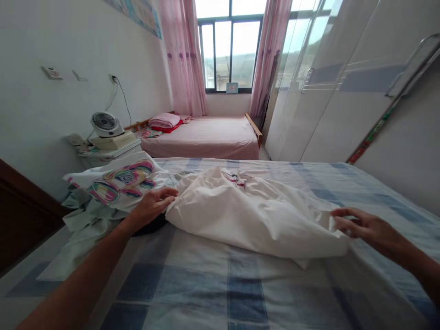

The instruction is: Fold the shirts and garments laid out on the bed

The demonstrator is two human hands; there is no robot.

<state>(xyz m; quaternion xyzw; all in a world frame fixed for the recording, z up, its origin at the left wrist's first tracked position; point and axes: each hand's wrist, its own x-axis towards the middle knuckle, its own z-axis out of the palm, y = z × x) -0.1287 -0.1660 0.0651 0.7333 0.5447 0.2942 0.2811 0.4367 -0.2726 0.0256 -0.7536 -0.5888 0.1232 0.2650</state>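
Observation:
A white shirt (247,215) lies spread and rumpled across the bed, with a small dark, red and white striped trim at its far edge. My left hand (156,201) pinches its left edge, fingertips closed on the cloth. At the opposite end my right hand (360,224) grips the right edge between thumb and fingers. The near edge of the shirt is bunched and slightly lifted off the sheet. Just left of my left hand is a heap of clothes, topped by a white T-shirt (127,178) with a colourful print. Some dark cloth shows beneath my left wrist.
A blue and white checked sheet (195,284) covers the bed. Pale green cloth (89,224) hangs in folds at the left. Beyond are a small fan (106,123) on a cabinet and a second bed with a pink sheet (213,133). A wardrobe (330,91) stands along the right.

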